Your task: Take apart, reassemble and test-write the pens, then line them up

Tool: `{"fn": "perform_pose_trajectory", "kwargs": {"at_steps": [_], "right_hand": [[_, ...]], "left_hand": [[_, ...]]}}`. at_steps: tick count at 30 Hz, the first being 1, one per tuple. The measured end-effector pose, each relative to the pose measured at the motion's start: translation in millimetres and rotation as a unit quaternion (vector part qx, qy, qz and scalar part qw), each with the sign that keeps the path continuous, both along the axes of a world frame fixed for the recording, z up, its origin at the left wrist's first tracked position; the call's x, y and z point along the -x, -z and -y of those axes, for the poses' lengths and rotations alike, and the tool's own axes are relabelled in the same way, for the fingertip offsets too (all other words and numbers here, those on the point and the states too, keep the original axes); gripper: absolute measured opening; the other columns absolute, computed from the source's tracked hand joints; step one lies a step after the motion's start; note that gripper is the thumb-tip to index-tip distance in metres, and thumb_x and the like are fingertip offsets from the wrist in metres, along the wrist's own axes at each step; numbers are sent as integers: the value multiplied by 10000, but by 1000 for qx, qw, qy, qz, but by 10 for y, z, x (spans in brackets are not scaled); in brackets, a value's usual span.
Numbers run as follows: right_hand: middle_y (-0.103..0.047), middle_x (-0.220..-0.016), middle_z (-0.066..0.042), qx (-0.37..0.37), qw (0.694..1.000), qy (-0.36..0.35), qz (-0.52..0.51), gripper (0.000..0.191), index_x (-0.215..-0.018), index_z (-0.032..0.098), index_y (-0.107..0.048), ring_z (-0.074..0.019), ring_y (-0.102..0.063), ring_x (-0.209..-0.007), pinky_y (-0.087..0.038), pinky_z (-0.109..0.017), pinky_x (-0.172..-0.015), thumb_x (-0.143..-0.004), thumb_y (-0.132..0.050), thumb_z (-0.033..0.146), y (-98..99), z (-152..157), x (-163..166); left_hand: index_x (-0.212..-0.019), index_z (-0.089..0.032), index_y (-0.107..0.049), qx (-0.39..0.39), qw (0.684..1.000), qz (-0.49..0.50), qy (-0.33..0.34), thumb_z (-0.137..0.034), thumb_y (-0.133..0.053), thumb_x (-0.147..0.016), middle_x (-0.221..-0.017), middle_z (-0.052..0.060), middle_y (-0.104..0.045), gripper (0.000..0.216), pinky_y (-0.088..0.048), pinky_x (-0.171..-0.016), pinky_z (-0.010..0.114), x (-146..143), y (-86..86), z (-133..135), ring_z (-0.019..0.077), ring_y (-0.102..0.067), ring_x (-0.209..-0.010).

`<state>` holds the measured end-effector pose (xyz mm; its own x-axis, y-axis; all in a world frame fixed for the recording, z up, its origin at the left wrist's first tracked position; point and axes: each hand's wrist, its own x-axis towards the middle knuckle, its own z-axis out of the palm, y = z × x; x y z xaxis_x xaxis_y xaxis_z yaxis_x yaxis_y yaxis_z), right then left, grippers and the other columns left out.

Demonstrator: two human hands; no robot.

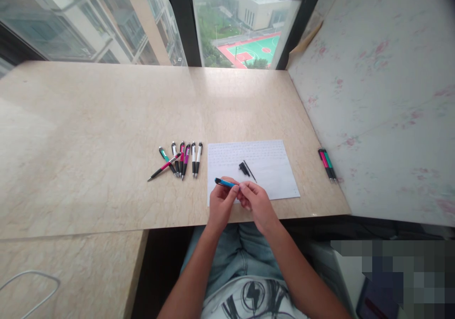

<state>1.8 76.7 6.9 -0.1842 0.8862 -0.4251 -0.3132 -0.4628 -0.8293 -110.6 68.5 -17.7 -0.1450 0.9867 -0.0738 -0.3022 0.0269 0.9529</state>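
Fingertips of the right hand (259, 206) hide the right end of the blue pen barrel (224, 182), just below frame centre; whether they clamp it, I cannot tell. Black pen parts (244, 168) and a thin refill (250, 171) lie just above on the paper sheet (279, 182), partly covered by the hands, with retractable pens (182, 160) at centre-left and two more pens (327, 166) at right. The left hand (221, 204) is closed around the barrel, whose clip end juts leftward from the grip.

We had a beige marbled counter (106, 110) carrying everything. Left of centre we counted seven pens (186, 160), one pink pen (167, 165) lying across others. Near edge, centre: sheet with handwriting (273, 177). Right end: pink-and-green pen pair (329, 160), side by side.
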Motion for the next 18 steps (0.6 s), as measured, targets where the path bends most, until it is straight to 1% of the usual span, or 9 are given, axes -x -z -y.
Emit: {"fn": "perform_pose_trajectory", "kwargs": {"at_steps": [3, 5, 7, 11, 15, 18], "right_hand": [[-543, -634, 30, 38, 998, 21, -45, 298, -750, 172, -650, -72, -399, -523, -228, -214, -454, -766, -753, 451, 9, -9, 5], [-547, -638, 29, 48, 997, 31, -52, 291, -771, 169, -670, -68, -400, -524, -235, -211, -455, -741, -779, 437, 22, -25, -13], [-565, -645, 24, 47, 997, 46, -44, 283, -798, 168, -687, -71, -418, -534, -258, -211, -462, -727, -794, 420, 37, -43, -36], [-632, -685, -1, 6, 997, 72, -3, 259, -827, 172, -699, -91, -484, -571, -338, -225, -495, -744, -784, 402, 61, -70, -89], [-696, -736, -26, -35, 998, 45, 35, 240, -879, 175, -710, -117, -560, -617, -424, -248, -552, -780, -756, 388, 44, -80, -158], [-738, -793, -48, -49, 997, 17, 55, 250, -924, 178, -711, -141, -615, -662, -474, -271, -600, -775, -755, 374, 5, -81, -206]], "left_hand": [[-925, -177, -663, 21, 999, -33, -15, -342, -706, -844, -831, 30, -649, 189, -490, -723, 287, -17, 13, 5, 159, -611, -751], [-973, -181, -680, 31, 997, -53, -37, -350, -719, -831, -879, 42, -674, 225, -491, -750, 285, -16, 28, 7, 166, -621, -799], [-999, -188, -691, 40, 996, -57, -50, -361, -718, -832, -875, 40, -680, 243, -487, -735, 276, -7, 43, 7, 160, -616, -786], [-960, -184, -701, 46, 998, -33, -37, -376, -703, -846, -800, 28, -670, 223, -471, -666, 257, 11, 57, 3, 138, -591, -701], [-936, -178, -703, 45, 998, 0, -31, -372, -711, -842, -763, 20, -666, 216, -470, -679, 261, 16, 58, -9, 132, -590, -688], [-935, -171, -703, 54, 996, 58, -43, -374, -739, -814, -753, 19, -665, 239, -471, -676, 260, 13, 58, -23, 126, -586, -678]]}}
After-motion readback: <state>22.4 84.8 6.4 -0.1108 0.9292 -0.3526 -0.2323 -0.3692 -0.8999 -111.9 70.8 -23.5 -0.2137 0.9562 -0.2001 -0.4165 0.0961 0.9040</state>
